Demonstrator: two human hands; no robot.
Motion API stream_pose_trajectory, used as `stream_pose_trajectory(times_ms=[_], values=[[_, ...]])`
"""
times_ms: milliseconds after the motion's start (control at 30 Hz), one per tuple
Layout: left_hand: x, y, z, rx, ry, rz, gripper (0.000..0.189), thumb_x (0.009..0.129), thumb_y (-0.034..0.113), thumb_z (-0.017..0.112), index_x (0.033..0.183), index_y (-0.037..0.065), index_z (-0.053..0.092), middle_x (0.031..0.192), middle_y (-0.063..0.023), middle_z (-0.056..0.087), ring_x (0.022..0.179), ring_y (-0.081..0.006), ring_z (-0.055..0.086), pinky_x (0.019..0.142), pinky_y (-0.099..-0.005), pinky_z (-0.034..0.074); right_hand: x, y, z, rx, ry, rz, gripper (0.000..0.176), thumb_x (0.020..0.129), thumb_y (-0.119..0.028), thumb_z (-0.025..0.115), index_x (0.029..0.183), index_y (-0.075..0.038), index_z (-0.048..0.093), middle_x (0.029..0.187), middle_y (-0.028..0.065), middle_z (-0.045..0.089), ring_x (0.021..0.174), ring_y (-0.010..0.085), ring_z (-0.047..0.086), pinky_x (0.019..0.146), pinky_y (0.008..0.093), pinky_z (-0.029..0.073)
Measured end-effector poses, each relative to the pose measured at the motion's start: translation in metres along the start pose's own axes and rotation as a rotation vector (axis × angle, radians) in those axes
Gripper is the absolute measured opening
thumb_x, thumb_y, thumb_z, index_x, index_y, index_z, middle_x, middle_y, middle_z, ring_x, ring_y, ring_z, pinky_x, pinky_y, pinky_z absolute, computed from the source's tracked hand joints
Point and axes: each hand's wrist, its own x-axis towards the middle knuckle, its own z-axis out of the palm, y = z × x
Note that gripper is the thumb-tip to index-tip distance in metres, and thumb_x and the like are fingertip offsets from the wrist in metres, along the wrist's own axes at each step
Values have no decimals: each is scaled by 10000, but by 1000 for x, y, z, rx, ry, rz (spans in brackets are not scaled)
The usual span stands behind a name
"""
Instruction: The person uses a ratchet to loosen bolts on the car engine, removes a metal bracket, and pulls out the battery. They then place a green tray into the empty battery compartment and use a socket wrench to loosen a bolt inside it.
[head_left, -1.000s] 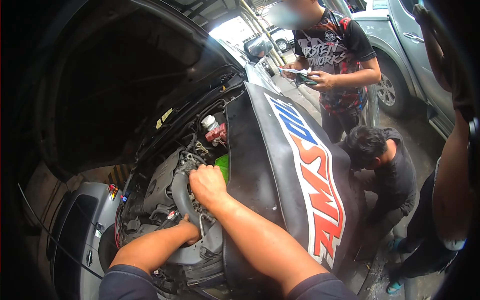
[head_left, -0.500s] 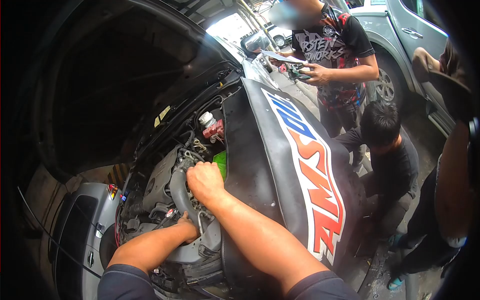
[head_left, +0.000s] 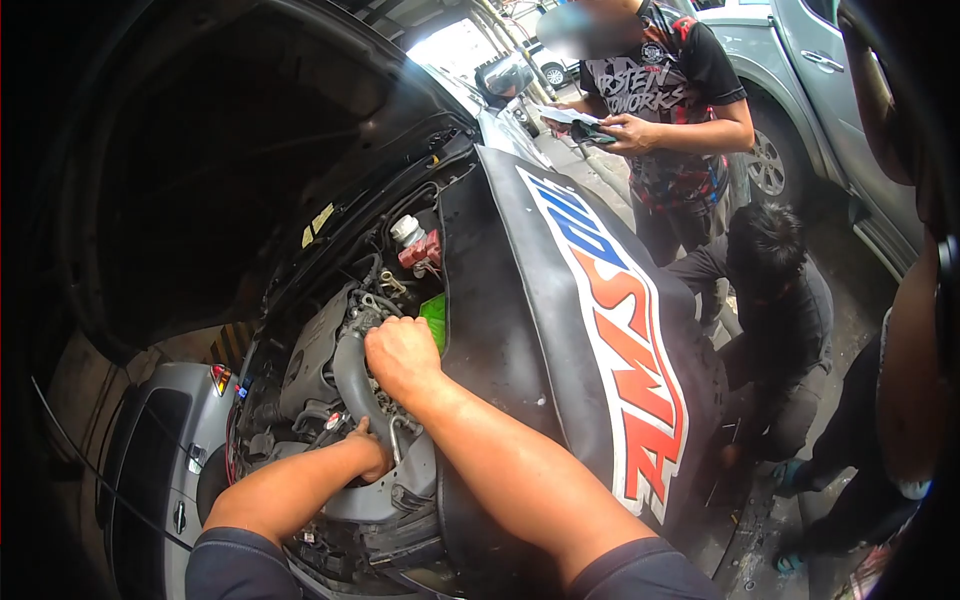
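Note:
A thick, curved grey hose [head_left: 352, 378] runs through the open engine bay beside the engine cover [head_left: 318, 345]. At its lower end is my left hand [head_left: 370, 452], thumb up against the hose and the other fingers hidden beneath it. My right hand [head_left: 402, 355] is closed in a fist beside the hose's upper part, knuckles up; its fingertips and whatever they grip are hidden. A thin metal tube [head_left: 396, 440] stands between my two hands. Just beyond my right hand shows a bright green piece [head_left: 434, 318].
A black fender cover [head_left: 500, 330] with large lettering drapes the car's side. Above the bay stands the raised hood [head_left: 230, 150]. A person [head_left: 650, 110] holds papers at the far side; another [head_left: 775, 300] crouches by the fender. A white-capped reservoir [head_left: 407, 231] sits farther back.
My view has shifted slightly, and both hands keep their places at the hose. The standing person's papers are lower and flatter; the crouching person's head has tilted.

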Motion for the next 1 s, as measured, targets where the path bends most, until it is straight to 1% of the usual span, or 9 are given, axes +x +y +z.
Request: stream_pose_trajectory(times_ms=[233, 333, 433, 533, 567, 667, 767, 867, 1000], values=[[-5, 5, -8, 44, -57, -38, 611, 850, 198, 632, 1451, 196, 525, 1515, -81, 486, 1448, -297, 382, 1185, -640, 84, 1, -1, 2, 2, 1, 16, 136, 801, -135, 619, 821, -75, 739, 867, 124, 707, 857, 279, 683, 768, 408, 500], [-3, 6, -9, 70, -77, -41, 612, 847, 210, 639, 1449, 194, 528, 1513, -87, 489, 1442, -302, 392, 1183, -639, 92, 0, 0, 2, 5, 16, 14, 138, 806, -140, 614, 801, -81, 739, 859, 123, 708, 848, 277, 683, 764, 405, 497], [2, 4, -5, 73, -73, -30, 617, 839, 213, 647, 1444, 187, 533, 1500, -96, 504, 1433, -308, 405, 1180, -639, 96, 0, -2, 1, -4, 16, 30, 158, 820, -152, 608, 819, -83, 751, 868, 120, 715, 865, 269, 689, 771, 402, 494], [16, -1, -1, 78, -116, -1, 643, 836, 217, 649, 1462, 185, 510, 1504, -98, 499, 1440, -317, 394, 1182, -637, 89, -1, -2, 2, -10, -14, 23, 170, 833, -156, 606, 846, -81, 758, 888, 120, 721, 880, 263, 694, 775, 399, 493], [23, -2, 3, 71, -132, 5, 679, 832, 217, 646, 1488, 186, 474, 1528, -98, 469, 1459, -320, 362, 1184, -639, 71, 0, -3, 2, -19, -17, 22, 170, 835, -157, 606, 847, -81, 758, 889, 120, 721, 879, 262, 694, 775, 398, 493], [10, 3, -6, 113, -154, -34, 704, 828, 206, 636, 1505, 186, 447, 1542, -97, 450, 1470, -321, 341, 1182, -647, 54, 0, -3, 1, -28, -16, 33, 168, 840, -155, 603, 843, -87, 756, 889, 116, 721, 876, 254, 696, 775, 389, 490], [1, 5, -15, 69, -186, -25, 710, 818, 186, 626, 1505, 181, 448, 1539, -100, 454, 1474, -318, 335, 1180, -656, 42, 0, -3, 0, -28, -12, 35, 167, 842, -154, 601, 839, -88, 755, 889, 113, 720, 873, 252, 696, 775, 387, 488], [11, -1, -1, 74, -127, -10, 714, 811, 176, 621, 1505, 181, 448, 1537, -97, 457, 1475, -319, 332, 1179, -661, 36, 0, -3, 3, -31, -19, 43, 170, 845, -155, 599, 838, -84, 754, 889, 113, 719, 872, 253, 695, 773, 390, 487], [10, 0, -1, 70, -118, -22, 677, 812, 182, 632, 1475, 186, 491, 1521, -99, 477, 1462, -309, 357, 1176, -667, 37, -1, -4, 0, -32, -38, 43, 175, 851, -161, 598, 851, -85, 756, 892, 112, 720, 884, 249, 692, 776, 391, 484]])
